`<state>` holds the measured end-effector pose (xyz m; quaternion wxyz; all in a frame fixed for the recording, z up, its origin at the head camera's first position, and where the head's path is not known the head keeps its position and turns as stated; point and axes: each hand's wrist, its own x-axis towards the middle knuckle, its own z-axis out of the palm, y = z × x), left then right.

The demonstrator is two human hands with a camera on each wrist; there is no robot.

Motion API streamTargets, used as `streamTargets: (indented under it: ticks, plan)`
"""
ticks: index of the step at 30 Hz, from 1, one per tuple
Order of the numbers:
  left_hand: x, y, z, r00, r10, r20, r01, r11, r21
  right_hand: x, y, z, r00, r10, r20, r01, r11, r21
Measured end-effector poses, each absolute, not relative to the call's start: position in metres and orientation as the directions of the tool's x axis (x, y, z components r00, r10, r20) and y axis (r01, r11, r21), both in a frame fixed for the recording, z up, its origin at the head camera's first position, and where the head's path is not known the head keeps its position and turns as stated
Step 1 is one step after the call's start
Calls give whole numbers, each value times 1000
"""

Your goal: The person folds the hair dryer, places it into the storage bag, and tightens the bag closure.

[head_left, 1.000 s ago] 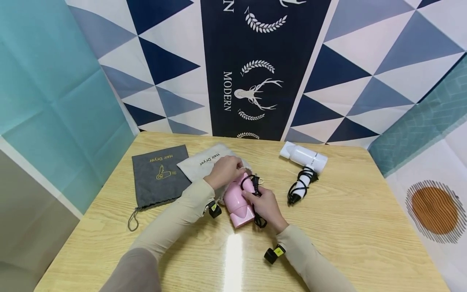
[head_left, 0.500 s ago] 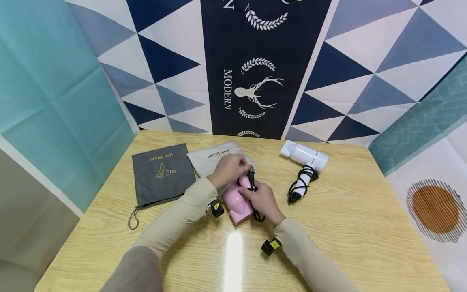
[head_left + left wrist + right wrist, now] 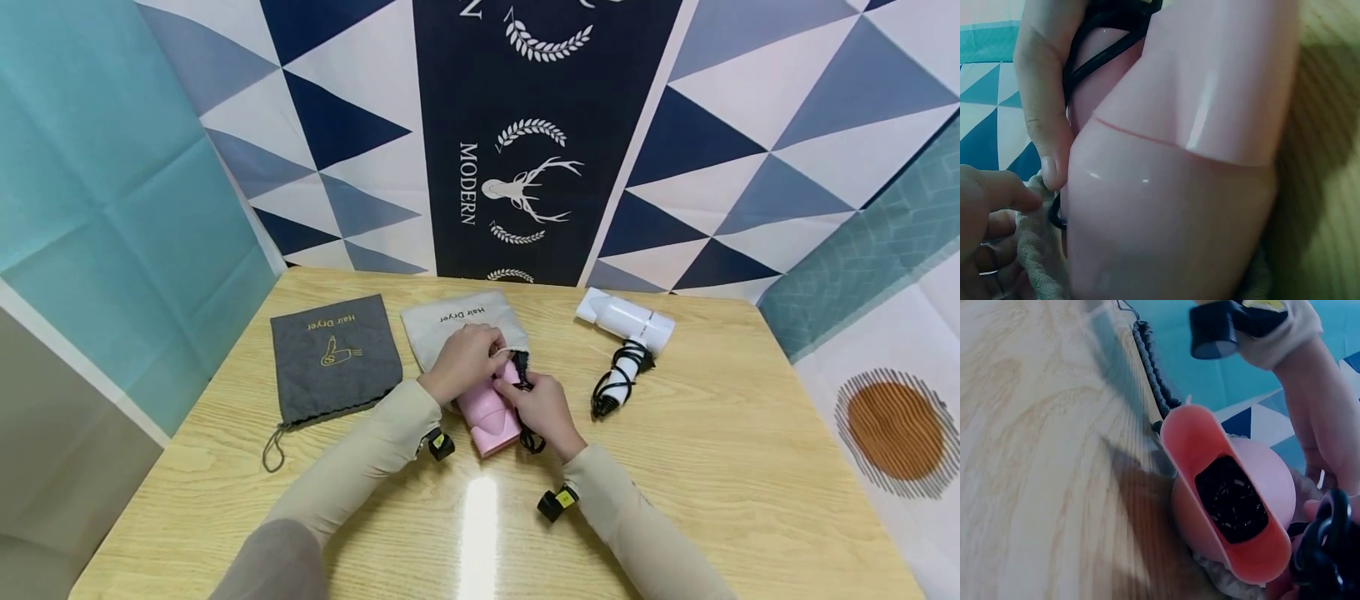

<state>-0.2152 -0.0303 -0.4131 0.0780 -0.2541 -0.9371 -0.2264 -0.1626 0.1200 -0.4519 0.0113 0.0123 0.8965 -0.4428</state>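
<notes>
A pink hair dryer (image 3: pixel 489 415) lies nozzle toward me, its rear end inside the mouth of a light grey drawstring bag (image 3: pixel 459 310). My left hand (image 3: pixel 465 360) pinches the bag's gathered edge; the left wrist view shows fingers at that fabric rim (image 3: pixel 1036 262) beside the dryer body (image 3: pixel 1147 225). With my right hand (image 3: pixel 546 410) I grip the dryer's handle and the black cord (image 3: pixel 532 440) wound on it. In the right wrist view the open nozzle (image 3: pixel 1259 550) faces the camera. The handle's far end is mostly hidden by the bag and fingers.
A dark grey drawstring bag (image 3: pixel 337 358) lies flat on the left of the wooden table (image 3: pixel 720 467). At the back right lies a white hair dryer (image 3: pixel 626 321) with its black cord wrapped round the handle. A patterned cloth wall (image 3: pixel 517 192) stands behind.
The light grey bag has shifted right and its mouth now covers more of the pink hair dryer's rear and handle end. The plug has gone toward the bag's opening under my left fingers.
</notes>
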Motion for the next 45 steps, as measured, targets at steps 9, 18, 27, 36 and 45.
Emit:
streamTargets:
  ticks: [9,18,27,36,45]
  plan:
    - [-198,-46,-422,-869,381,315,469,838,281,-165,128,-454,-997,32,-75,80,571,-817]
    - [-192,-56,-426,-881,416,227,473,757,451,-165,130,-458,-992,38,-121,122,567,-815]
    - [-191,-59,-428,-900,343,269,434,758,487,-158,142,-461,-985,99,-139,168,433,-885]
    - [-193,-60,-427,-918,260,298,389,733,558,-143,158,-462,-950,88,-300,300,-9,-954]
    - [-192,-55,-429,-903,289,317,426,689,587,-133,156,-468,-962,21,-271,271,108,-956]
